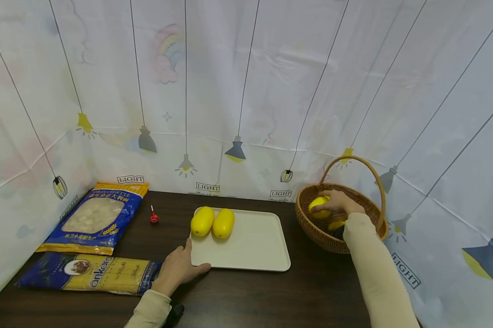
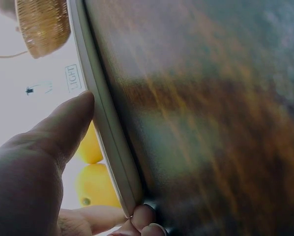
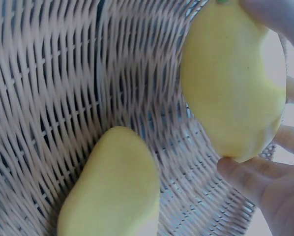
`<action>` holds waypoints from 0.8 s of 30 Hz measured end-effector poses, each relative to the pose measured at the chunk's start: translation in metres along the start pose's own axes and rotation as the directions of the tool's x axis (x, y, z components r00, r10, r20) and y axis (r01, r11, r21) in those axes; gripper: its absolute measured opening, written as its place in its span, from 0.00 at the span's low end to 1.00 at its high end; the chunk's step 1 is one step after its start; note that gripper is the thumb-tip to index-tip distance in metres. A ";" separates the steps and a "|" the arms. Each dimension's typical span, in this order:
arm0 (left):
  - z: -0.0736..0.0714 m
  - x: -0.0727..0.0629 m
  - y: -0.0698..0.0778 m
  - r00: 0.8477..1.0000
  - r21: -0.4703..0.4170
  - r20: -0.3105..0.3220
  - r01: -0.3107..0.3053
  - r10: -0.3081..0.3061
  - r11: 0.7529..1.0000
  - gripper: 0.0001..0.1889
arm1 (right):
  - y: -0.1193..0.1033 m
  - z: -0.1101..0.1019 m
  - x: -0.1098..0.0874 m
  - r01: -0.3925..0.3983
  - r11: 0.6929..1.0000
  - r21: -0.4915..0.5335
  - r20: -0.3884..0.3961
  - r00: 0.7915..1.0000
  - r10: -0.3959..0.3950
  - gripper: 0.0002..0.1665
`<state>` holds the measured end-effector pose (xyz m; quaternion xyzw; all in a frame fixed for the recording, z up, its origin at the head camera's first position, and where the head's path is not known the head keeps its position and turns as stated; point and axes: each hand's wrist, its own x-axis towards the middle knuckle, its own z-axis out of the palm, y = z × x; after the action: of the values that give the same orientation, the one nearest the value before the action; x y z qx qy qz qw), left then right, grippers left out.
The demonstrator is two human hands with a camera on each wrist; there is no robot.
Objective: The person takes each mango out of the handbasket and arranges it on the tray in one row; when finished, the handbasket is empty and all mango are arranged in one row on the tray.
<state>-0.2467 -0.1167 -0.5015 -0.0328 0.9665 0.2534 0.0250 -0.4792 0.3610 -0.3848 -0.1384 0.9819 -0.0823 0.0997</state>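
Observation:
My right hand (image 1: pixel 337 202) reaches into a wicker basket (image 1: pixel 326 241) and holds a yellow mango (image 3: pixel 235 83) between thumb and fingers. Another mango (image 3: pixel 115 187) lies lower in the basket, seen in the right wrist view. At the near left corner of a white rectangular tray (image 1: pixel 254 241), my left hand (image 1: pixel 180 266) rests with thumb and forefinger spread. The thumb lies along the tray's front rim and the forefinger touches its left side. Two mangoes, one on the left (image 1: pixel 202 221) and one beside it (image 1: pixel 223 223), sit at the tray's far left.
Left of the tray lie a blue-and-yellow pasta bag (image 1: pixel 94 218) and a long spaghetti pack (image 1: pixel 103 273), which reaches my left wrist. A red lollipop (image 1: pixel 154 217) is on the dark table (image 1: pixel 271 296). The basket's tall handle (image 1: pixel 363 160) arches over it.

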 end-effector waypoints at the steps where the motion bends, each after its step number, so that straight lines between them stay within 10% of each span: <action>1: 0.000 0.000 0.000 1.000 0.000 0.002 0.000 0.000 1.000 0.57 | -0.001 -0.002 -0.001 0.000 1.000 -0.003 -0.004 1.000 0.000 0.59; 24: -0.001 -0.003 0.002 1.000 -0.009 0.011 -0.019 0.019 1.000 0.57 | -0.048 -0.045 -0.030 0.137 0.990 -0.012 -0.131 0.982 -0.138 0.56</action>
<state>-0.2438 -0.1152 -0.4992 -0.0222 0.9655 0.2581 0.0277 -0.4488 0.3298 -0.3269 -0.2003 0.9745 -0.0966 0.0287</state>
